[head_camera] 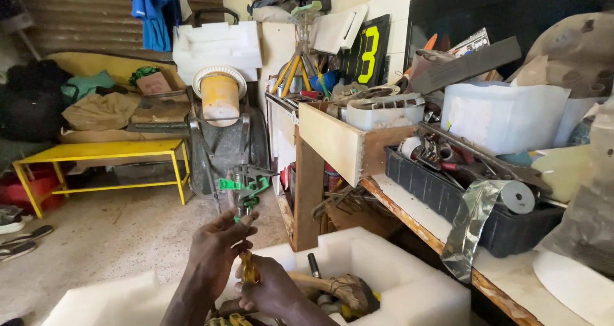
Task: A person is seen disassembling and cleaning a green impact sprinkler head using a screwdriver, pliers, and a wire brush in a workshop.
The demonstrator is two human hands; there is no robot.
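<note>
My left hand (214, 246) is raised at the bottom centre with its fingers pinched around the upper part of a small tool with green metal parts (246, 188). My right hand (268, 291) sits just below and grips the tool's amber translucent handle (248, 266). Both hands hold the tool upright over a white foam box (409, 281). Inside the box lie a wooden-handled hammer (332, 286) and other tools, partly hidden by my hands.
A cluttered workbench (435, 220) runs along the right with a black tool tray (448, 192), a roll of silver tape (505, 198) and white tubs. A yellow bench (96, 153) stands at the left. A machine with a yellow bucket (220, 99) stands behind.
</note>
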